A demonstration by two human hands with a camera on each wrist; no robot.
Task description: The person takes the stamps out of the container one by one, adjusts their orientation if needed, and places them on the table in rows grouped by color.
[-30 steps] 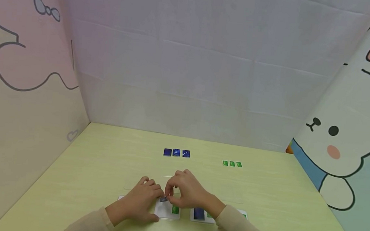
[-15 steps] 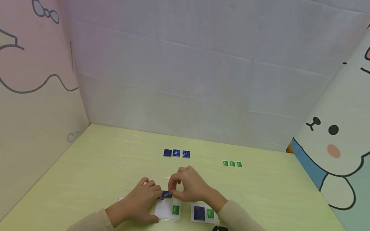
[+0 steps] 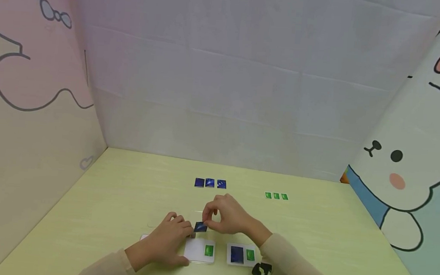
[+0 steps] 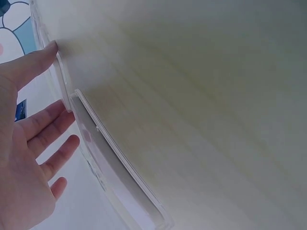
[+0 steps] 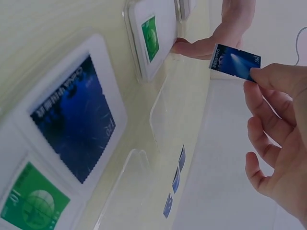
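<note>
Plain beige long sleeves on both arms, left sleeve (image 3: 105, 268) and right sleeve (image 3: 299, 268), no-frills look tbh. They stop short of the wrists, so left hand (image 3: 170, 240) and right hand (image 3: 227, 214) are bare. Some blackish bit (image 3: 261, 271) sits by the right one's cuff, can't tell what.

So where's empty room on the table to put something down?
The table is bare right of the far green stamps, up to the rabbit wall, and between the left sleeve and left wall. It's crowded around the white cases, left hand and right hand.
</note>
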